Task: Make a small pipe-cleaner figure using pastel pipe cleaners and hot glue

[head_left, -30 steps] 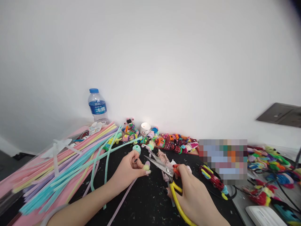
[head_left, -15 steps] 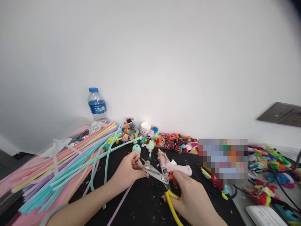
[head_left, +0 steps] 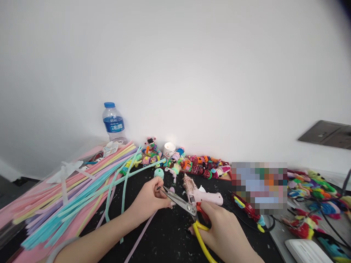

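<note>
My left hand (head_left: 149,200) is closed around a small fuzzy piece (head_left: 171,190) of lilac and yellow, pinched at the fingertips over the black mat (head_left: 170,237). My right hand (head_left: 222,233) grips yellow-handled scissors (head_left: 186,210). Their blades point left and reach the fuzzy piece at my left fingertips. A lilac pipe cleaner (head_left: 139,237) trails from under my left hand toward the near edge.
A pink glue gun (head_left: 204,195) lies just beyond the scissors. Long pastel pipe cleaners (head_left: 76,193) fan over the left side. A water bottle (head_left: 113,123), a white candle jar (head_left: 169,149) and several finished fuzzy figures (head_left: 203,165) line the wall. More figures and cables (head_left: 315,193) crowd the right.
The scissors have moved left, from beside the fuzzy piece to right at it, and the blades have narrowed. My left hand has stayed in place.
</note>
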The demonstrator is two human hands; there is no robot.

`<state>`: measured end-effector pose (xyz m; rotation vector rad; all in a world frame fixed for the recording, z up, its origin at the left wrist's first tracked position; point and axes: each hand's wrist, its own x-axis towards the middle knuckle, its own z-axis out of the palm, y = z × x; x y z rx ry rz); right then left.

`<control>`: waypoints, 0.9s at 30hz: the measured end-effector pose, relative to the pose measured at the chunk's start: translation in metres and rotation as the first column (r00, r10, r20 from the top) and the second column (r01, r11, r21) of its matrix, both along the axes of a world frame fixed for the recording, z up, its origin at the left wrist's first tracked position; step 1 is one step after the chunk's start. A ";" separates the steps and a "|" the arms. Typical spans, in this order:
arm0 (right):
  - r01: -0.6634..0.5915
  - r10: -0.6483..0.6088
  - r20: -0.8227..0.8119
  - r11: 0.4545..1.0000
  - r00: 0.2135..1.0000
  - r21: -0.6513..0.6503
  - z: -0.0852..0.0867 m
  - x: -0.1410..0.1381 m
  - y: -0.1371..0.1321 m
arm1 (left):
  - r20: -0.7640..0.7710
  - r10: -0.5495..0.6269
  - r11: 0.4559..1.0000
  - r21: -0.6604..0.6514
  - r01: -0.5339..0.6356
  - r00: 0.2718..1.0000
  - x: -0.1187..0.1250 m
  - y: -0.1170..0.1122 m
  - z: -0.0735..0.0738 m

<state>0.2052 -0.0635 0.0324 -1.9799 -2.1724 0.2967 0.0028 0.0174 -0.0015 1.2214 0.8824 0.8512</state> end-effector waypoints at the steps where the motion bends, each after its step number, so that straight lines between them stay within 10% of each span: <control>1: -0.004 0.004 0.010 1.000 1.000 -0.002 -0.001 0.000 0.000 | -0.001 -0.001 1.000 -0.005 0.001 1.000 0.000 0.000 0.000; 27: -0.019 0.019 0.008 1.000 1.000 0.007 0.003 0.004 0.000 | 0.038 -0.051 0.999 0.022 0.050 0.998 -0.002 0.001 -0.001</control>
